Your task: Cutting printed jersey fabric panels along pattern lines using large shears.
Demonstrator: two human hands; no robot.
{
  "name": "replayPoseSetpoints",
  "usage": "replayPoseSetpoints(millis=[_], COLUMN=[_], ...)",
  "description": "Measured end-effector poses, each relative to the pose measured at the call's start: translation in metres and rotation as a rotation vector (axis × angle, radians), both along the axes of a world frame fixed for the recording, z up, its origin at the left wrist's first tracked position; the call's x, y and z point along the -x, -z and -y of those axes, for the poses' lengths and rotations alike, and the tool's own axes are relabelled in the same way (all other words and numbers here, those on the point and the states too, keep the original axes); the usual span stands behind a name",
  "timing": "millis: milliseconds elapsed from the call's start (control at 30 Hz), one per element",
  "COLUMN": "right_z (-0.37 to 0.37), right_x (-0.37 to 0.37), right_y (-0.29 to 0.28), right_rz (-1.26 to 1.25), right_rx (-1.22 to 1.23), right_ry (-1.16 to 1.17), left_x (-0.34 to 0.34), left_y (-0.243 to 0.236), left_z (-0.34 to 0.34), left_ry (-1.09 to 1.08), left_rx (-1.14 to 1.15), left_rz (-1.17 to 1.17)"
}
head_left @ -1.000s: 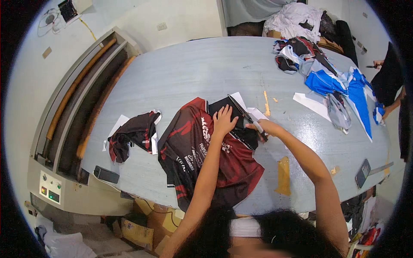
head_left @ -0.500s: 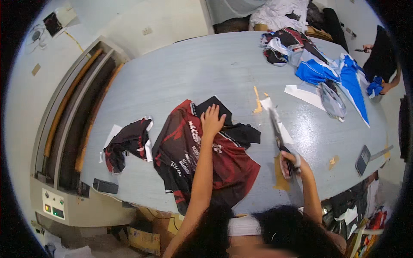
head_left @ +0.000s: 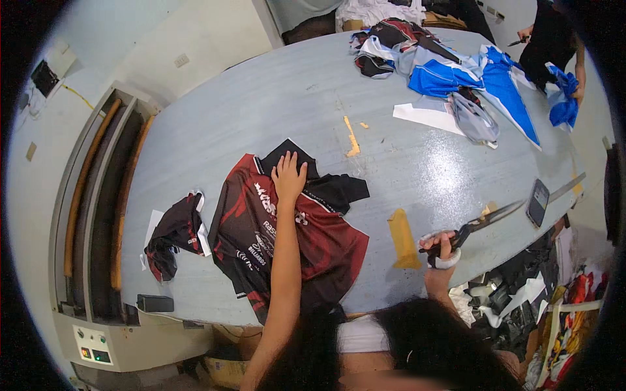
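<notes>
A red and black printed garment piece (head_left: 306, 241) lies flat on the grey table (head_left: 261, 117). My left hand (head_left: 289, 177) presses flat on its upper part, fingers spread. My right hand (head_left: 439, 249) grips the handles of large scissors (head_left: 479, 223) near the table's front right edge, with the blades pointing right and away from the cloth. A smaller pile of red and black pieces (head_left: 173, 231) sits to the left of the garment.
A dark phone (head_left: 538, 202) lies at the right edge, a black box (head_left: 155, 303) at the front left. Blue and white fabric (head_left: 456, 72) is heaped at the far right, where another person (head_left: 554, 39) stands. Yellow tape strips (head_left: 403, 238) mark the table.
My right hand has drawn the scissors away from the garment, rightward and toward the table's near edge. My left hand stays flat on the cloth.
</notes>
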State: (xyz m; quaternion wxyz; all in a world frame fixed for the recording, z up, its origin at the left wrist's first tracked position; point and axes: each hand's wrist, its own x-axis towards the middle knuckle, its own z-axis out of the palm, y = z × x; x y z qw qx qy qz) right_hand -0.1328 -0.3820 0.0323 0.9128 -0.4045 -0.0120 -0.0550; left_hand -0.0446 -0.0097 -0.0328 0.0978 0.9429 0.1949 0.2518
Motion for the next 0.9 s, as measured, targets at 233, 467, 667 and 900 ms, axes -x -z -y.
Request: replayPoseSetpoints(millis=[233, 467, 667, 900], right_z=[0.017, 0.025, 0.051, 0.017], right_x=[-0.039, -0.05, -0.068, -0.06], right_y=[0.018, 0.0, -0.023, -0.076], right_rz=[-0.238, -0.342, 0.151, 0.365], right_rx=[0.301, 1.019, 1.63, 1.594], right_ry=[-0.126, -0.268, -0.22, -0.343], left_x=[-0.002, 0.006, 0.001, 0.0], left_y=[0.0, 0.001, 0.002, 0.003], left_z=[0.007, 0.0, 0.001, 0.003], left_ry=[0.022, 0.007, -0.016, 0.006], left_rx=[-0.017, 0.002, -0.032, -0.053], left_rz=[0.008, 0.001, 0.038, 0.06])
